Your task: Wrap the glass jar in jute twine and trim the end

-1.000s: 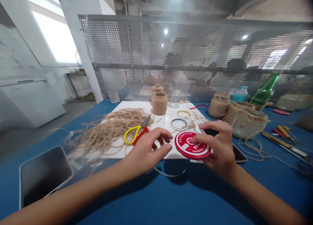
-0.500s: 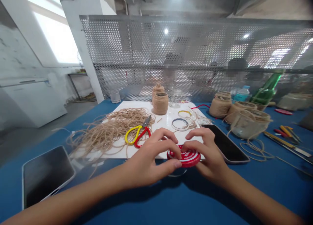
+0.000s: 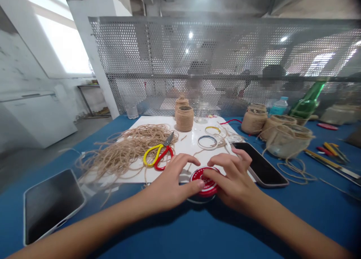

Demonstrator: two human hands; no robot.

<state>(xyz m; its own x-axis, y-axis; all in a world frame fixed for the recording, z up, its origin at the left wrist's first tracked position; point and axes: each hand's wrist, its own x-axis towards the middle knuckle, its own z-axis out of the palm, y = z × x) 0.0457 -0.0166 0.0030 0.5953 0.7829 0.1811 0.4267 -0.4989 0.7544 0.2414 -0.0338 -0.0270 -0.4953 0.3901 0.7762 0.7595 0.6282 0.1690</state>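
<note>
Both my hands grip a round red lid point(image 3: 201, 175) with white print, low over the blue table's front edge. My left hand point(image 3: 172, 184) curls round the lid's left side, thumb against its rim. My right hand point(image 3: 231, 180) covers its right side, fingers bent over the top. A clear ring or rim point(image 3: 197, 199) shows just under the lid. Behind my hands lies a white board point(image 3: 194, 138) with yellow-and-red scissors point(image 3: 158, 153) and a heap of jute twine point(image 3: 126, 148).
A phone point(image 3: 261, 163) lies right of my hands, a tablet point(image 3: 47, 204) at the front left. Twine-wrapped jars point(image 3: 184, 118) stand on the board, others point(image 3: 254, 120) at right beside a green bottle point(image 3: 307, 101). Two rings point(image 3: 207, 142) lie on the board. People sit behind a perforated screen point(image 3: 225, 63).
The red lid has come from the board's right front corner toward me and left. My left hand has closed on it, and both hands have lowered it toward the clear rim.
</note>
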